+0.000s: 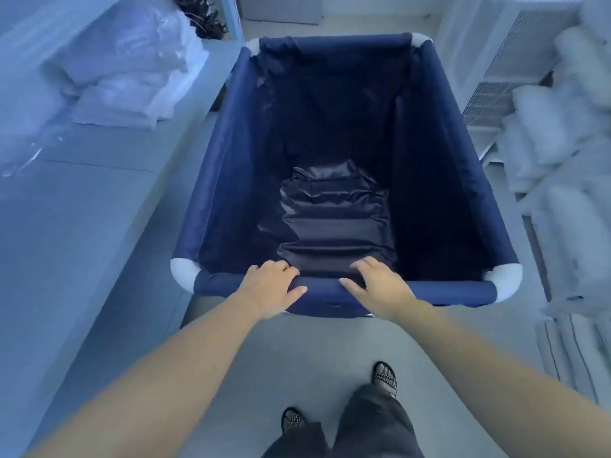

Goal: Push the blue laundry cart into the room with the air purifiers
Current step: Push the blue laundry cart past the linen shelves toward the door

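The blue laundry cart [228,160] fills the middle of the head view, a deep navy fabric bin on a frame with white corner joints. Its inside holds only crumpled dark lining. My left hand [271,285] grips the near top rail left of centre, fingers curled over it and thumb along the front. My right hand [377,285] grips the same rail a little to the right in the same way. Both arms stretch forward from the bottom corners.
A long pale counter [99,193] runs along the left with white bagged bundles [129,67] on it. On the right stand wire shelves [489,104] stacked with white rolled linens [555,133]. The cart sits in the narrow aisle between them. My sandalled feet are on the pale floor [264,358].
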Available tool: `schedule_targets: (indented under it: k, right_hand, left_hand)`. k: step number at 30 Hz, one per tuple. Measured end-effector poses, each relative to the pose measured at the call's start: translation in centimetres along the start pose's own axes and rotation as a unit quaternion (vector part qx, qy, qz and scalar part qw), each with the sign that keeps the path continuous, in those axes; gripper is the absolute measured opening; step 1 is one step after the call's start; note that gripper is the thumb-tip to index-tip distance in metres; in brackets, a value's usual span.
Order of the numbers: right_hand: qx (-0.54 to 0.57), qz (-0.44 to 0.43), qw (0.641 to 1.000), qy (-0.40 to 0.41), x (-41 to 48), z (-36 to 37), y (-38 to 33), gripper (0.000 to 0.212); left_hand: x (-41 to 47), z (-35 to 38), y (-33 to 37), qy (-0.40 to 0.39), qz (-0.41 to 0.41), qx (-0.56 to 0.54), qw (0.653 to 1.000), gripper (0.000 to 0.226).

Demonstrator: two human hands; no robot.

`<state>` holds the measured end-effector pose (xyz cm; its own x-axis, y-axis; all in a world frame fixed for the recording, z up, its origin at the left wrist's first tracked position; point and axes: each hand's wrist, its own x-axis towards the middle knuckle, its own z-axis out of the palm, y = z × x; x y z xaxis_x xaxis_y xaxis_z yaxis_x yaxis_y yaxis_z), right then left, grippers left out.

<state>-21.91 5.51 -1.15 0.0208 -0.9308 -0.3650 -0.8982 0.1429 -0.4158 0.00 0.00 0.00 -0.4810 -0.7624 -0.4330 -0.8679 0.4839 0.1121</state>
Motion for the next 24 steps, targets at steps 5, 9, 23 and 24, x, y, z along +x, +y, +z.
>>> schedule_targets:
  k: [5,9,23,24]
  right_hand:
    - [-0.118,-0.015,0.993,-0.003,-0.6,1.1,0.7,0.050]
    - [-0.151,-0.030,0.988,-0.007,-0.6,1.3,1.0,0.045]
    - [-0.204,-0.028,0.978,0.018,-2.3,1.4,4.1,0.037]
    - [-0.205,-0.029,0.978,0.017,-2.5,1.3,4.6,0.038]
  left_hand:
    - [0.3,1.7,-0.8,-0.013,-0.008,-0.012,1.000,0.047]
    - [0.3,2.0,-1.3,-0.014,0.004,-0.016,1.000,0.052]
    - [0.0,2.7,1.7,-0.028,0.024,0.000,0.999,0.040]
    - [0.1,2.6,2.0,-0.035,0.027,-0.007,0.999,0.039]
